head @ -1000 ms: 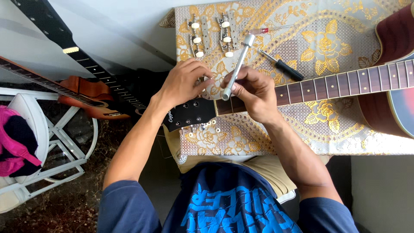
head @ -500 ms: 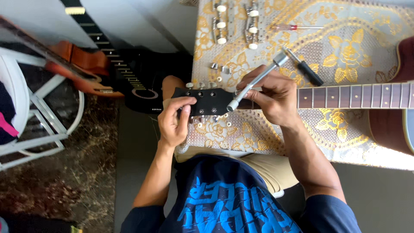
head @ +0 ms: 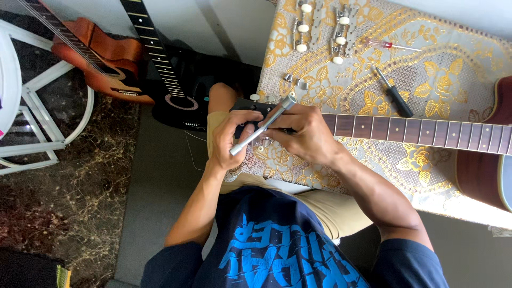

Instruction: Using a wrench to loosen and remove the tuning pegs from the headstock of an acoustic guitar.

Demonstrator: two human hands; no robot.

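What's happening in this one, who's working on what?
A seated person works at the black headstock of a guitar lying across a gold floral cloth. The right hand holds a silver metal tool at the headstock, and the left hand steadies it. Removed tuning pegs and two screwdrivers lie on the cloth. Two more guitars sit on the floor.

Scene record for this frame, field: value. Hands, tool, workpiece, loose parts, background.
left hand: grips guitar headstock from the near side
right hand: holds silver metal rod tool over the headstock
workpiece: guitar neck lying across gold floral cloth
loose parts: two tuner sets, small silver pieces
other tools: black-handled screwdriver, red-handled screwdriver
background: brown guitar and black guitar on floor, white chair
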